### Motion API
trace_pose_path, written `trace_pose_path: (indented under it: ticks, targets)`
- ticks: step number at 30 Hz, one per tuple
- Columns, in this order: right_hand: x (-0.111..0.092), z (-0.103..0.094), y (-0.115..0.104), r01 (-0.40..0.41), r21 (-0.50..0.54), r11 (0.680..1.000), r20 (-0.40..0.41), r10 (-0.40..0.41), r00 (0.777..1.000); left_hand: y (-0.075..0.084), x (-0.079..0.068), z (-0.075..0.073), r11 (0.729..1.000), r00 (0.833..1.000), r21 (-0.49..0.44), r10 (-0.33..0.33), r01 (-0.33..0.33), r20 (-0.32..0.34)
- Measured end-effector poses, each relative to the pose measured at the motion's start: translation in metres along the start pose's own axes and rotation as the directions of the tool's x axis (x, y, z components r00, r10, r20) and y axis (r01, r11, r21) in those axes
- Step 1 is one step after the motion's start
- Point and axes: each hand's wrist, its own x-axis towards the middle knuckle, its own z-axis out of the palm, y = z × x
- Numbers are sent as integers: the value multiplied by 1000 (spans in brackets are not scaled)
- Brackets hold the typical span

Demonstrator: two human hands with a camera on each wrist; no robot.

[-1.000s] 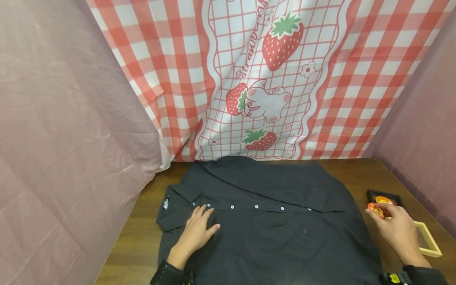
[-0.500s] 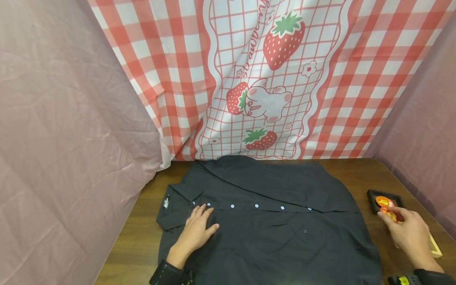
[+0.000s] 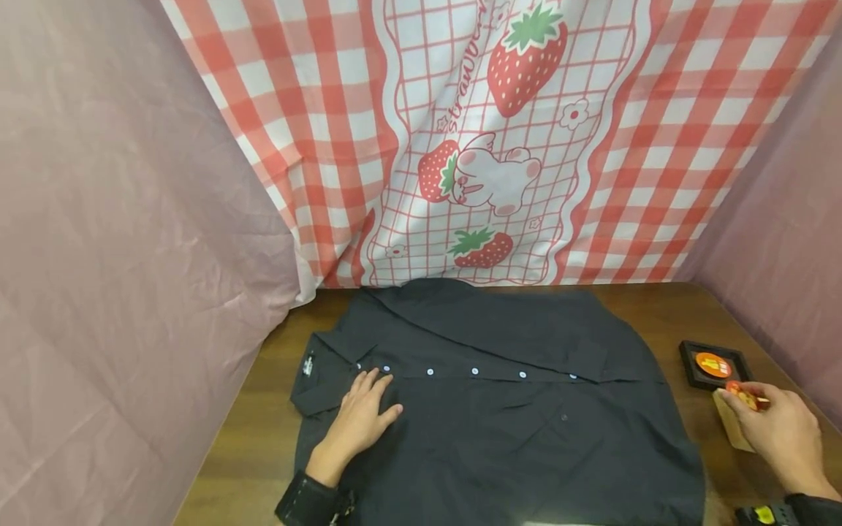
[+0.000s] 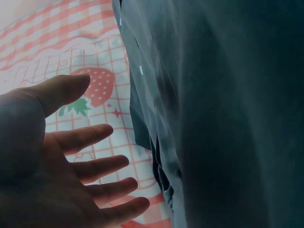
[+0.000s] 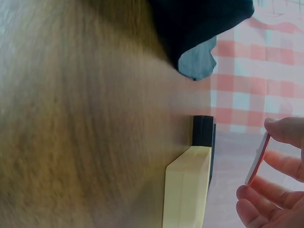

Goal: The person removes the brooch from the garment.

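My left hand (image 3: pixel 357 420) lies over a dark button-up shirt (image 3: pixel 487 438), fingers extended and spread near its row of pale buttons. In the left wrist view, the left hand (image 4: pixel 71 156) holds nothing. At the far right, my right hand (image 3: pixel 786 435) pinches a round red-orange badge (image 3: pixel 742 395) between thumb and fingers. The right wrist view shows this badge (image 5: pixel 258 159) edge-on, its back whitish. Below it is a pale yellow box (image 3: pixel 731 425), partly hidden by the hand. Just behind, a black box (image 3: pixel 688 367) contains an orange round badge (image 3: pixel 714 364).
The shirt lies spread across most of the brown wooden table (image 3: pixel 230 446). A red checked strawberry cloth (image 3: pixel 487 175) hangs behind it. Pinkish cloth (image 3: pixel 131 256) covers both sides. The two boxes stand close together near the table's right side.
My right hand has moved rightward and nearer with its badge, from beside the black box to over the pale yellow box. The left hand stays on the shirt. The head view has tilted slightly.
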Motion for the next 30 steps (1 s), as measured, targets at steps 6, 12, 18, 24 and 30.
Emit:
trace_pose_path:
  ticks: [6,12,18,24,30]
  targets:
    - [3,-1,2,-36,-3,999,-15,36,999,2,3,-3,1000,1000,16,19,-18,-16]
    - [7,2,1,-74,-22,997,18,74,997,2,3,-2,1000,1000,23,18,-18,-19]
    - [5,5,6,-97,-45,994,45,99,994,2,3,-2,999,998,14,48,-47,-28]
    - [4,5,12,-88,-62,994,52,91,994,3,3,-1,998,998,16,56,-55,-25]
    - [2,6,21,-83,-72,994,88,89,992,2,2,2,998,997,10,70,-70,-23]
